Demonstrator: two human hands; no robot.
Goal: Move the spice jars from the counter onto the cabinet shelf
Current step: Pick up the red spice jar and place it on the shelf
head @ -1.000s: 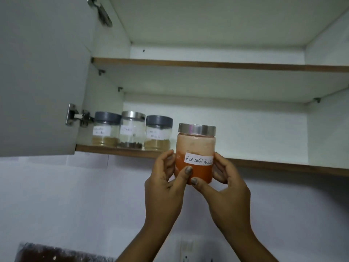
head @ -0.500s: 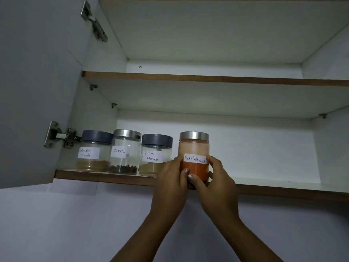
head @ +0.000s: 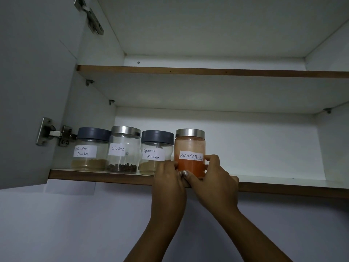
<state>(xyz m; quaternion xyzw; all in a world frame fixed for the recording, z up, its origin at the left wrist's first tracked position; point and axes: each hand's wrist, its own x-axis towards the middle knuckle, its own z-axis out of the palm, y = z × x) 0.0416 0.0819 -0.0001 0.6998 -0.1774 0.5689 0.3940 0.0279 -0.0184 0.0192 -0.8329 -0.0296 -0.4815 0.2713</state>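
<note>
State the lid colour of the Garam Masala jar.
The Garam Masala jar has a dark slate-grey lid, best seen in the head view.

Four jars (head: 90, 150) (head: 123, 150) (head: 154, 150) (head: 189, 146), each bearing one white label: two grey-lidded, two metal-lidded. Two hands (head: 170, 184) (head: 215, 184), two shelves (head: 283, 188) (head: 207, 71), two hinges (head: 54, 132) (head: 90, 17), one cabinet door (head: 28, 91).

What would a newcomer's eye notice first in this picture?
The orange red chilli powder jar at the lower shelf edge, held by the left hand and right hand, stands out. Left of it stand the garam masala jar, the cloves jar and the coriander powder jar.
</note>
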